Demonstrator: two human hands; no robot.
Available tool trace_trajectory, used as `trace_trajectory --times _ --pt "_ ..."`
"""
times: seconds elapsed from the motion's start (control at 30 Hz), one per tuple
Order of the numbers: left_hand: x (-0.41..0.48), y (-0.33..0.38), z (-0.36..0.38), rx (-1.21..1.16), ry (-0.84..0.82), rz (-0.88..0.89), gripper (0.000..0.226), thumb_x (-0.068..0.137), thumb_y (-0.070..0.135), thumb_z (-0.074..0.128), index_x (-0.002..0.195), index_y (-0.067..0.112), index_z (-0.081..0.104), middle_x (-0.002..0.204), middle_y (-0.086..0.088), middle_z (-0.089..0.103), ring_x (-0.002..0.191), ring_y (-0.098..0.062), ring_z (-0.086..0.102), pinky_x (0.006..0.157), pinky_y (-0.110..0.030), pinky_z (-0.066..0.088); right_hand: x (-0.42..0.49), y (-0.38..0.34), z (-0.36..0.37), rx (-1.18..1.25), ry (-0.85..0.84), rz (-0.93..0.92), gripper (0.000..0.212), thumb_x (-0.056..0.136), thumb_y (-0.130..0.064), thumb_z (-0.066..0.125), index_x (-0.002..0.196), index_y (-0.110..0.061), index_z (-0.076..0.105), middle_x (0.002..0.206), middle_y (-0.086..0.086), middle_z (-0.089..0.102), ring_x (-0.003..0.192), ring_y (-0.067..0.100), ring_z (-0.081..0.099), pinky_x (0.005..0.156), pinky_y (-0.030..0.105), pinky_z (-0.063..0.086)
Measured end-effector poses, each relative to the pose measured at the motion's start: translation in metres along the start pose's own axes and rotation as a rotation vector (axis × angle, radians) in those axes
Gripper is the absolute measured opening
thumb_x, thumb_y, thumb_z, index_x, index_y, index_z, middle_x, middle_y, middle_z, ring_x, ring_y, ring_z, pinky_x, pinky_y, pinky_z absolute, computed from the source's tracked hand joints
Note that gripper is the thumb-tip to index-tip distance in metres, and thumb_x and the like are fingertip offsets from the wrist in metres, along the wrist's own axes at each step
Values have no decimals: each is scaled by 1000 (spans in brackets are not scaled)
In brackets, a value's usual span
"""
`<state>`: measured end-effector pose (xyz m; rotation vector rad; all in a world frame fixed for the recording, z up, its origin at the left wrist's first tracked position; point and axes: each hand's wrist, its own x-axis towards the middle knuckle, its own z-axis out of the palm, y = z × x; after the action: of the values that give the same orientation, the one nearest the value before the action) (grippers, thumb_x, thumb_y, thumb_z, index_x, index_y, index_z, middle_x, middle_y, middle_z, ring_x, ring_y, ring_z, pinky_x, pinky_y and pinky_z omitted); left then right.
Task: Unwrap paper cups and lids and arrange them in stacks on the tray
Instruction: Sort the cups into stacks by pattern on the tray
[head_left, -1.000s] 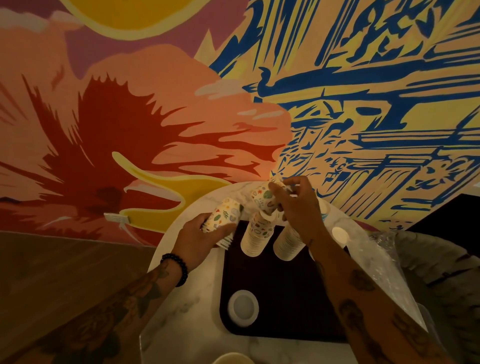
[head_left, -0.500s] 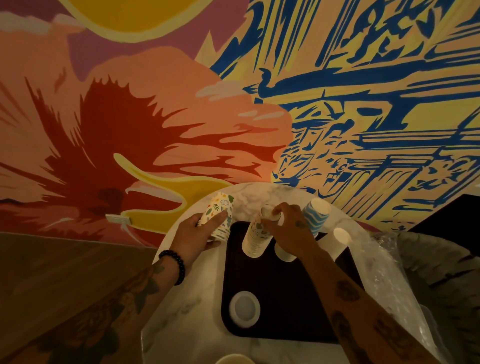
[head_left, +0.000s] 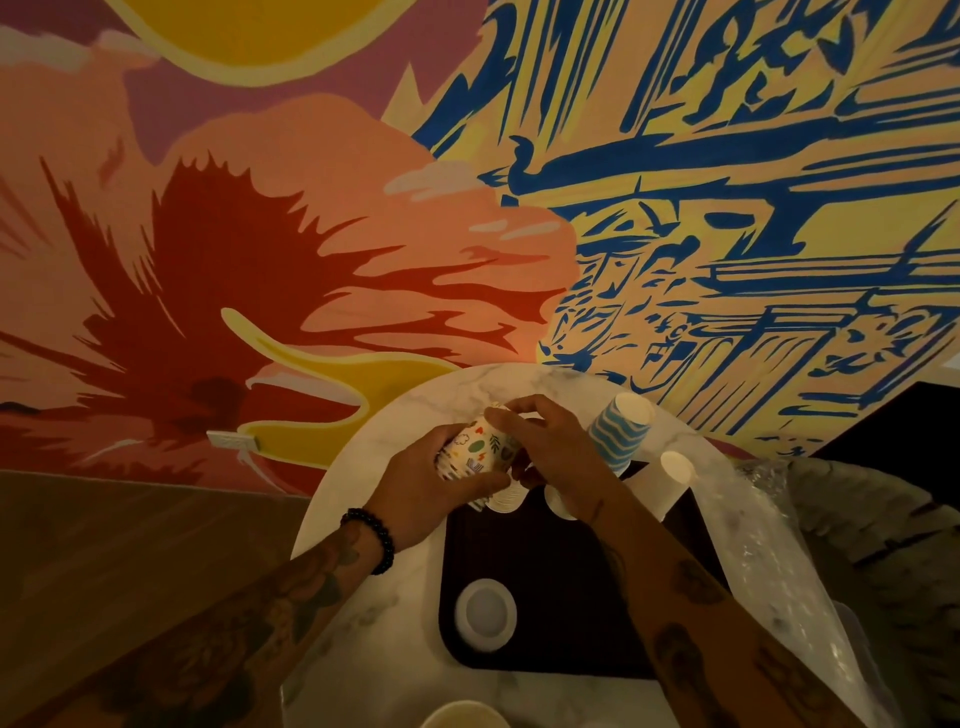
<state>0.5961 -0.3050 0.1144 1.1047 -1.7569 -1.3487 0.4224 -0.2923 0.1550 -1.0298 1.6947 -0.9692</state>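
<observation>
A dark tray (head_left: 550, 597) lies on a round white marble table (head_left: 379, 639). My left hand (head_left: 423, 488) grips a short stack of patterned paper cups (head_left: 480, 449) above the tray's far left corner. My right hand (head_left: 550, 449) pinches the top of that same stack from the right. Below my hands, the white bottoms of cup stacks (head_left: 506, 501) show on the tray. A stack of blue wavy cups (head_left: 621, 428) stands at the far right, with a plain white cup stack (head_left: 675, 467) beside it. A white lid (head_left: 485, 614) lies on the tray's near left.
Crumpled clear plastic wrap (head_left: 763, 561) drapes over the table's right edge. A painted mural wall (head_left: 363, 208) rises right behind the table. A pale round rim (head_left: 465, 716) shows at the bottom edge. A dark textured seat (head_left: 883, 545) is to the right.
My left hand has carried its patterned cups rightward to the middle. My right hand has left the standing stack and taken hold of the cups in my left hand.
</observation>
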Motion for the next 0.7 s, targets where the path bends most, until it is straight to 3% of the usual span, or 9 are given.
trace_trajectory --times 0.27,0.43,0.57,0.7 --pt "-1 -5 -4 -12 -6 -48 61 69 38 86 121 27 57 108 12 68 92 0 66 72 -12 52 2 0 -4 43 77 -39 29 89 -43 72 105 -21 61 84 6 70 54 12 57 47 23 48" --pt "-2 -14 -9 -38 30 -113 47 68 40 86 108 26 65 100 10 72 85 -2 68 70 -17 54 11 -7 -25 39 298 -180 37 89 -44 72 114 -21 58 98 7 72 63 8 63 49 18 48" --pt "0 -19 -14 -218 127 -259 41 79 22 82 115 11 66 103 -2 72 89 -14 70 70 -22 59 12 -9 -39 -153 451 -305 44 87 -46 73 120 -25 52 107 -1 66 90 15 66 71 31 58" --pt "1 -17 -18 -375 155 -346 41 80 21 81 115 9 66 104 -6 73 87 -15 72 75 -32 62 14 4 -35 -358 375 -264 46 88 -43 72 121 -27 44 108 0 61 96 21 64 78 39 59"
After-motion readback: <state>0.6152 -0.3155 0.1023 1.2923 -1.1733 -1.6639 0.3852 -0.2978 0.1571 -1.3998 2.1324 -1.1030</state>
